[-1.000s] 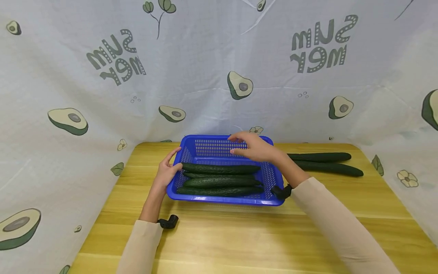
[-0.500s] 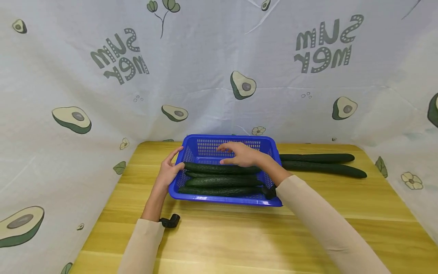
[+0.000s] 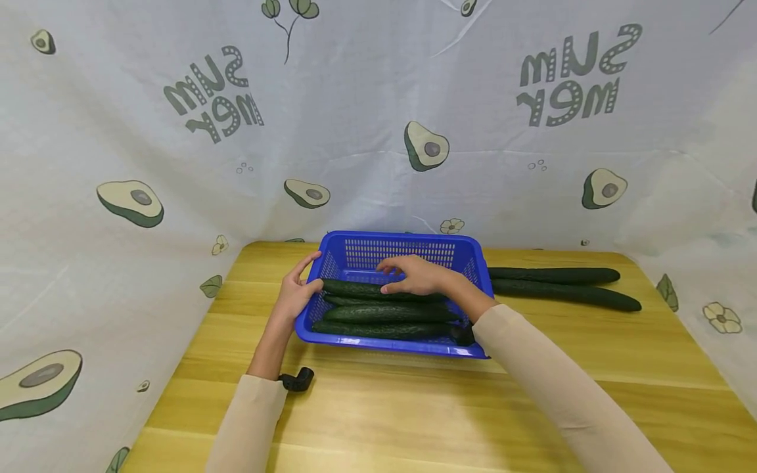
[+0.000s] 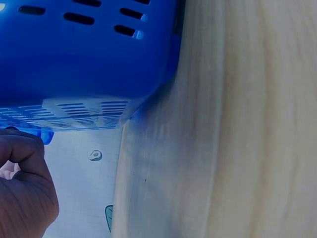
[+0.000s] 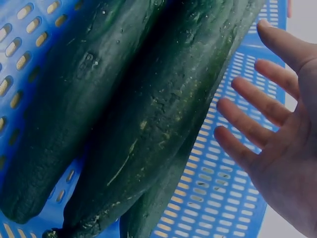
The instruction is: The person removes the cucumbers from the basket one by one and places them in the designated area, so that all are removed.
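A blue plastic basket with slotted walls stands on the table, holding several dark green cucumbers laid side by side. My left hand grips its left rim, the thumb near the end of the rearmost cucumber; in the left wrist view the fingers curl at the rim. Over the rear half of the basket is my right hand, its thumb overlapping the rearmost cucumber in the head view. The right wrist view shows this hand with fingers spread and nothing held, beside the cucumbers.
Two more cucumbers lie on the wooden table right of the basket, their left ends hidden behind its wall. A white curtain printed with avocados hangs along the back and sides of the table.
My right hand has moved left and lower, from over the basket's right rear to just above the rearmost cucumber. The left hand keeps its grip on the rim, and the head view has shifted slightly.
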Demonstrator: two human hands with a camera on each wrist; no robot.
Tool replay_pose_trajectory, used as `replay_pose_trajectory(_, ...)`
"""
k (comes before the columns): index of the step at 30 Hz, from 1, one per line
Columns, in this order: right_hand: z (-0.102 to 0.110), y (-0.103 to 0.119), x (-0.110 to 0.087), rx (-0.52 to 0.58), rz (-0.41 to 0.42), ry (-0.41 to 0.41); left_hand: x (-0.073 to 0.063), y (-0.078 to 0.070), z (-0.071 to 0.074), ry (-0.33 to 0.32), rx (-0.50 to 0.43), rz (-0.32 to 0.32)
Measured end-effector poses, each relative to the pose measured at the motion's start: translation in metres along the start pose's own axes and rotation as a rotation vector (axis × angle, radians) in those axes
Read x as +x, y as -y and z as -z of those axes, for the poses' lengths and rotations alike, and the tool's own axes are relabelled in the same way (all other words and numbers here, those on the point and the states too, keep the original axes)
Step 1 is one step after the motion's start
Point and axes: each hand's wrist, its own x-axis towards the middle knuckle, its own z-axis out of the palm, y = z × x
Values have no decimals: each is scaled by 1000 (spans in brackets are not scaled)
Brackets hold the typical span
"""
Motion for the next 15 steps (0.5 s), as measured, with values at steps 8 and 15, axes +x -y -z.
replay_pose_trajectory(8,-6,-2,1,14,-24,78,0,-1,-1,-5,-7,1)
replay_pose_trajectory(15,-11,-5,0,-24,-29,96,-1,-1,-1,-8,0,-1)
